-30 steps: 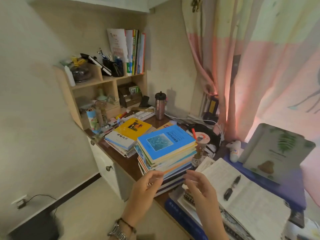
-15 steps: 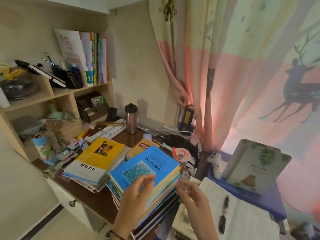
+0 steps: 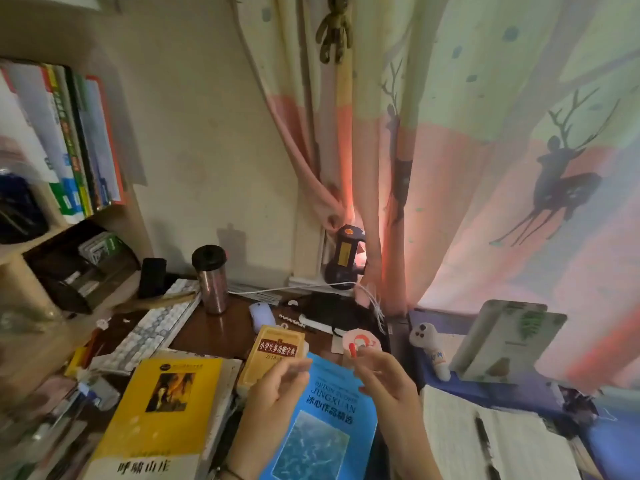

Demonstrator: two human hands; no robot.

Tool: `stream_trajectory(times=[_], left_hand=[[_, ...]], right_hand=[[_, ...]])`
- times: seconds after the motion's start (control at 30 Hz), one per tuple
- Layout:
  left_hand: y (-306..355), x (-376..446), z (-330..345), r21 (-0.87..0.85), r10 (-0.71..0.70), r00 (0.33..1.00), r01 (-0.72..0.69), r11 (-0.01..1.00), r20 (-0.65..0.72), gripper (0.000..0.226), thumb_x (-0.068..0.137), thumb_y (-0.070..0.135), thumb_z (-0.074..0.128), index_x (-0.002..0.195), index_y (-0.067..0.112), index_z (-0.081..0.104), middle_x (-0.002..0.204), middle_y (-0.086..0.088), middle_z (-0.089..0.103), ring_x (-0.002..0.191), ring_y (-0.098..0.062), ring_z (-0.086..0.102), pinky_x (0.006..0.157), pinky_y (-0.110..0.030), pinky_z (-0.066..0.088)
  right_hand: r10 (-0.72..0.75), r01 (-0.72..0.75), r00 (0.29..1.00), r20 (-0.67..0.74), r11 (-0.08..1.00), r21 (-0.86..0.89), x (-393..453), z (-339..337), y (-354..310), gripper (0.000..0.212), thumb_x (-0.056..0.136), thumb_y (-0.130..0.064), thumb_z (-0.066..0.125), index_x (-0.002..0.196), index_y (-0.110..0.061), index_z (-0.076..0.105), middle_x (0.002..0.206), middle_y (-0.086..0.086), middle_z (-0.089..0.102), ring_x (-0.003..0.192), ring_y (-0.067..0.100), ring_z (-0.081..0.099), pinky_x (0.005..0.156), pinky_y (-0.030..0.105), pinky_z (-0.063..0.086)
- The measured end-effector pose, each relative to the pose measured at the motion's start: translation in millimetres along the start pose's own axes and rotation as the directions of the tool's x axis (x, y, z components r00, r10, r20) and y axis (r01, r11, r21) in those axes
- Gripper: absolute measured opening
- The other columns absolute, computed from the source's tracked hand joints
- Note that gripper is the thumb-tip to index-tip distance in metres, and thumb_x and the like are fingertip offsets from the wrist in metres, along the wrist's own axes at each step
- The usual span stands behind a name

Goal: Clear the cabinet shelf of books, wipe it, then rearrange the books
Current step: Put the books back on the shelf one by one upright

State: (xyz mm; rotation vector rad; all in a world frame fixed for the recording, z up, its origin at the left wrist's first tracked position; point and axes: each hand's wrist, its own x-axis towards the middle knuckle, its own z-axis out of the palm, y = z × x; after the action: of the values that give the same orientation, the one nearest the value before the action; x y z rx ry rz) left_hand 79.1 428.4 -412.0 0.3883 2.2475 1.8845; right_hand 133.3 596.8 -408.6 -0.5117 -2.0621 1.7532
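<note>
Blue book beneath 2 raised hands, left, right; each grip loose, empty.

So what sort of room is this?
Most likely a home study corner or child's bedroom: a cluttered wooden desk with a keyboard, piled books such as the blue book, and a deer-print curtain.

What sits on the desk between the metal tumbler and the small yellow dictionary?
In the head view, a white mouse lies on the dark wood between the tumbler and the yellow dictionary; otherwise that stretch is bare desk.
</note>
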Motion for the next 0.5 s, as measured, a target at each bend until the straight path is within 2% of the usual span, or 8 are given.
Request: stream_trajectory(times=[0.17, 0.37, 0.5], left_hand=[[-1, 17, -39, 0.042, 0.007, 0.993, -0.012, 0.999, 0.115, 0.018, 0.095, 0.016, 0.054, 0.105, 0.026, 0.065, 0.105, 0.019, 0.065, 0.097, 0.016, 0.055, 0.078, -0.002, 0.041], [-15, 19, -57, 0.098, -0.034, 0.979, 0.015, 0.995, 0.202, 0.015, 0.095, 0.019, 0.054, 0.101, 0.031, 0.062, 0.105, 0.019, 0.064, 0.1, 0.007, 0.057, 0.081, -0.009, 0.042], [-22, 19, -49, 0.109, -0.072, 0.961, 0.044, 0.993, 0.266, 0.016, 0.095, 0.018, 0.055, 0.101, 0.031, 0.061, 0.106, 0.018, 0.064, 0.101, 0.006, 0.057, 0.079, -0.008, 0.041]], right_hand=[[0.033, -0.033, 0.994, -0.102, 0.999, 0.006, -13, 32, -24, 0.012, 0.092, -0.017, 0.063, 0.1, -0.023, 0.068, 0.097, -0.012, 0.07, 0.093, 0.008, 0.066, 0.082, 0.03, 0.056], [0.067, -0.067, 0.981, -0.184, 0.998, 0.004, -37, 46, -30, 0.013, 0.092, -0.011, 0.062, 0.1, -0.019, 0.068, 0.098, -0.008, 0.071, 0.093, 0.011, 0.066, 0.079, 0.03, 0.056], [0.113, -0.114, 0.965, -0.238, 0.993, 0.007, -45, 42, -30, 0.016, 0.092, -0.014, 0.062, 0.102, -0.024, 0.068, 0.096, -0.011, 0.071, 0.092, 0.009, 0.066, 0.077, 0.029, 0.056]])
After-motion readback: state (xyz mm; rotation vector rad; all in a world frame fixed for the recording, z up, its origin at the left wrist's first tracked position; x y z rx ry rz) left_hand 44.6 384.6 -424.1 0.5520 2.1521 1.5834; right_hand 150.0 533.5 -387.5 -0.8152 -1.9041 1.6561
